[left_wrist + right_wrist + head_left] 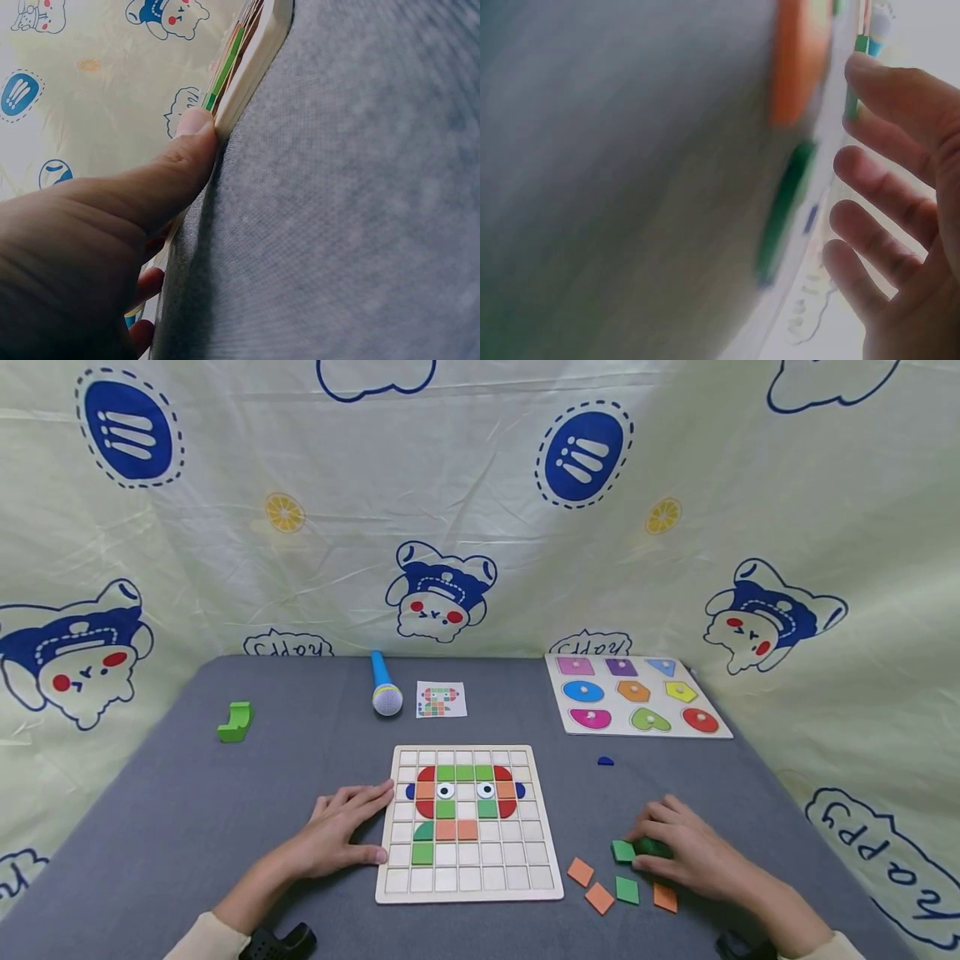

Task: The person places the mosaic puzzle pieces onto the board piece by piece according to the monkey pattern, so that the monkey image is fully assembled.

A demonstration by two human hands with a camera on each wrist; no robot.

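Note:
A white grid board [465,881] lies on the grey table, bearing a picture of red, green, orange and blue tiles with two eye tiles. My left hand [337,835] touches the board's left edge, thumb near the lower part and fingers higher up. In the left wrist view, the thumb [176,169] rests against the board's side. Right of the board, my right hand [686,847] pinches a green square tile [622,852] between thumb and index finger. Beneath that hand lies a darker green piece [651,847], partly hidden. Another green square [627,890] lies closer to me.
Loose orange squares [599,898] lie by the board's lower right corner. A blue half-round piece [605,761] sits farther back. Behind stand a toy microphone [382,685], a picture card [441,700], a shape puzzle [637,697] and a green block [236,722].

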